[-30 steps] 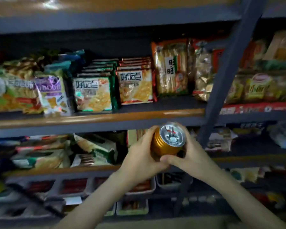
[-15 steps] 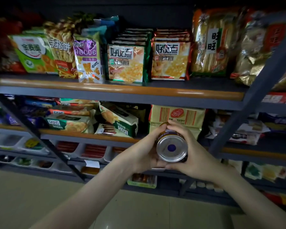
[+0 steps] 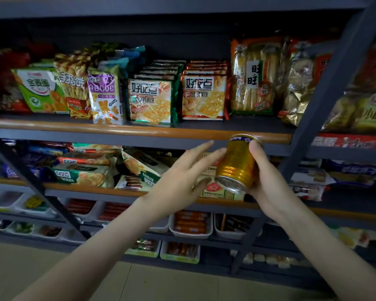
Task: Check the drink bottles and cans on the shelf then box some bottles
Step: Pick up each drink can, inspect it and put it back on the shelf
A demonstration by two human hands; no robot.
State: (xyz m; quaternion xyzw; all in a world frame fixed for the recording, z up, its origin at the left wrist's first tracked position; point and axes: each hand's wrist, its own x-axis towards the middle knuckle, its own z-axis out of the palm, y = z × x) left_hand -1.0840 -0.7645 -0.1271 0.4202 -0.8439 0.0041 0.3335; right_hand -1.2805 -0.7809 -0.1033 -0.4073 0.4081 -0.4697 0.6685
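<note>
The gold ribbed metal can (image 3: 237, 161) is in the air before the orange-edged shelf (image 3: 139, 131), long axis near upright, base tipped toward the camera. The right hand (image 3: 267, 187) wraps it from the right. The left hand (image 3: 182, 177) lies just left, fingers straight; contact cannot be confirmed.
</note>
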